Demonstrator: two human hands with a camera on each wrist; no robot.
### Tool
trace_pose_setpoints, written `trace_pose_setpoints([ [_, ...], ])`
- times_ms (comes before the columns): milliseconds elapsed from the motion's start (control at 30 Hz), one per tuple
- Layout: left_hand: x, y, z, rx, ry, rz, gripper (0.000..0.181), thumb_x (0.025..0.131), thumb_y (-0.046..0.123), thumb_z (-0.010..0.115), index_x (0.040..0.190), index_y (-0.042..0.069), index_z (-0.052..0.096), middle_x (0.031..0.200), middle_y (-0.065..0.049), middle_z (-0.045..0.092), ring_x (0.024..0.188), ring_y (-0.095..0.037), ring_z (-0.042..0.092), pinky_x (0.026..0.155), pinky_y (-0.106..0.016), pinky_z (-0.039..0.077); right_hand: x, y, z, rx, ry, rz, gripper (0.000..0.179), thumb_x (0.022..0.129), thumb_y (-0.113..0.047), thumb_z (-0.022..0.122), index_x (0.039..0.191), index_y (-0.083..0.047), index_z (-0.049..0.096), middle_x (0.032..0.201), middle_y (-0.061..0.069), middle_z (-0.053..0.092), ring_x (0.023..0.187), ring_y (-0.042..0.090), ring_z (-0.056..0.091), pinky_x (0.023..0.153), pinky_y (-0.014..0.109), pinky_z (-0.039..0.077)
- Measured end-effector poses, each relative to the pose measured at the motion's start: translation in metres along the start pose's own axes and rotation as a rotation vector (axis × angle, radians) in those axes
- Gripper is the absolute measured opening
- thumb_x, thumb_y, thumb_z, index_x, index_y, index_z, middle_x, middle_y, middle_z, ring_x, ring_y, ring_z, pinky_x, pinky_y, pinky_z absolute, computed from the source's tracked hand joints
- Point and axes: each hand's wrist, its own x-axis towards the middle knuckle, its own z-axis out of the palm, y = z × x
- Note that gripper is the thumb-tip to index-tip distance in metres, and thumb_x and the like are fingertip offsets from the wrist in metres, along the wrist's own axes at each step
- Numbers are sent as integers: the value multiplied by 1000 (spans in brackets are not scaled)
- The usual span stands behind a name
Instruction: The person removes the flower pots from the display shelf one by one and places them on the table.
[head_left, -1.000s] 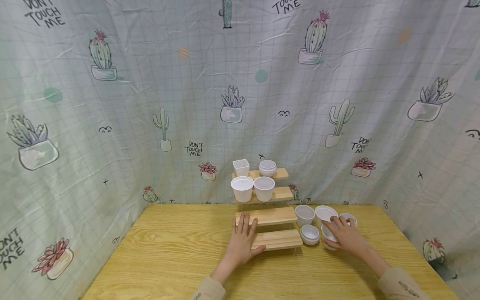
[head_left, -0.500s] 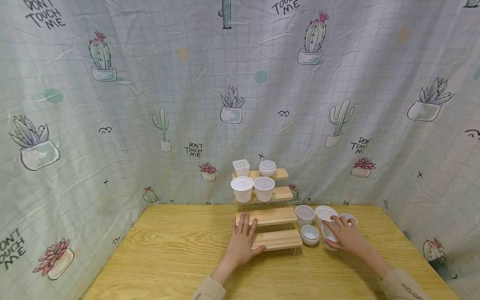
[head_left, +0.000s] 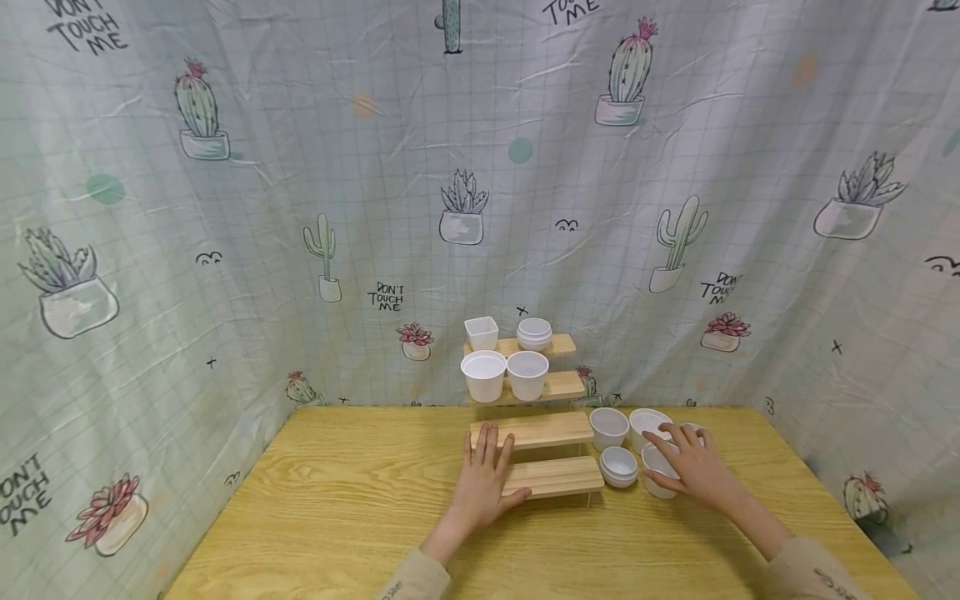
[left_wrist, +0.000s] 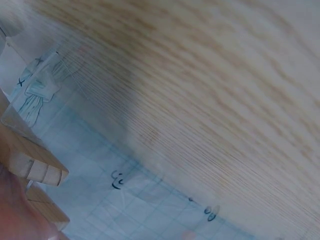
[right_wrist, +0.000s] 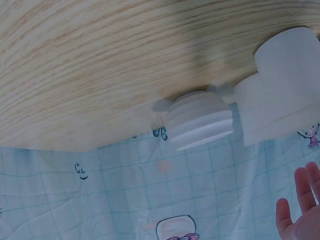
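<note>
My left hand (head_left: pixel 480 483) rests with straight fingers on the left end of a tiered wooden stand (head_left: pixel 536 429), its thumb along the lowest step. Two stand steps show at the left edge of the left wrist view. Over a group of white pots to the stand's right, my right hand (head_left: pixel 697 467) hovers, fingers spread and nothing gripped. Nearest to it is a white pot (head_left: pixel 660 477), with the thumb overlapping its rim in the head view. A low ridged pot (head_left: pixel 618 467) stands just left of that one. The right wrist view shows the fingertips (right_wrist: pixel 302 185) apart from the pots.
Behind these stand a white pot (head_left: pixel 609 429), a wider one (head_left: pixel 649 423) and another partly hidden by my right hand. The upper steps hold a square pot (head_left: pixel 482 333), a ridged pot (head_left: pixel 534 335) and two tapered ones. A cactus-print curtain (head_left: pixel 375 208) surrounds the wooden table (head_left: pixel 345 492).
My right hand has lifted slightly and its fingers have spread wider above the front pot, uncovering more of it. The left hand keeps its place on the stand.
</note>
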Motion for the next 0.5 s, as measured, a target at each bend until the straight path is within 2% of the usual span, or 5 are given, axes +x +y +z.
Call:
trace_pose_setpoints([
  [167,0,0,2,0,-7,-1,85,80,72,23,141,13,24,146,-21,20,136,-34,16,107,-53,18,4,-3,-7,-2,-36,2,57,81,-58,47,113,-12,58,103,15,53,86,29,47,67,46,33],
  [300,0,0,2,-6,-16,-3,85,80,72,23,142,13,23,146,-21,19,136,-34,16,108,-52,16,8,-7,-11,-17,-59,0,56,70,-47,65,115,-14,57,105,13,53,88,28,48,68,47,35],
  [400,0,0,1,1,-18,-4,85,80,72,22,142,13,22,146,-20,19,137,-34,15,108,-52,16,13,-12,-14,-19,-75,1,56,69,-45,67,115,-15,57,106,12,53,90,27,49,70,48,36],
  [500,0,0,1,11,-20,-4,85,80,72,20,142,14,21,147,-20,18,137,-34,15,108,-52,17,18,-17,-15,0,-96,8,54,74,-49,62,117,-16,56,108,11,53,93,27,49,72,48,36],
])
